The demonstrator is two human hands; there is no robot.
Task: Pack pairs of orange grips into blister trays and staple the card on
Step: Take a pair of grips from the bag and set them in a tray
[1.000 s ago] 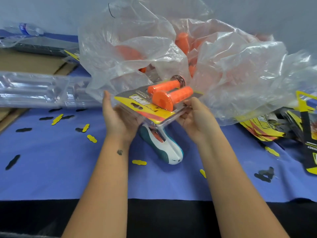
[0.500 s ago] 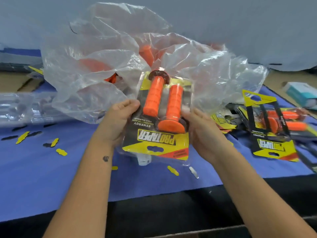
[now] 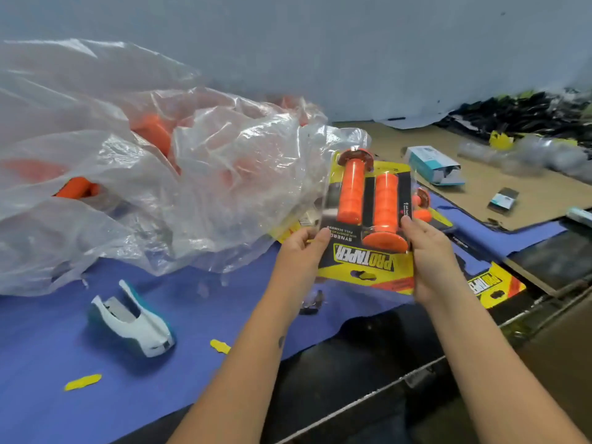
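While gripped at both side edges, blister pack (image 3: 368,238) with two orange grips (image 3: 368,197) and yellow card, held above the worktop (image 3: 64,341). Left hand (image 3: 301,251) curled on its left edge, right hand (image 3: 429,254) on its right. Left of pack: plastic bag (image 3: 144,174), stapler (image 3: 131,318). Right of pack: finished pack (image 3: 493,283).

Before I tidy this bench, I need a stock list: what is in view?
blister pack: one, yellow-black card, two orange grips, held above table edge
finished packs: at least two, right, under it
plastic bag: one, clear, loose orange grips inside, left
stapler: one, white-teal, on blue cover
yellow punch-outs: two, near edge
boxes: two, on cardboard, right rear
hands: left and right grip the pack's sides
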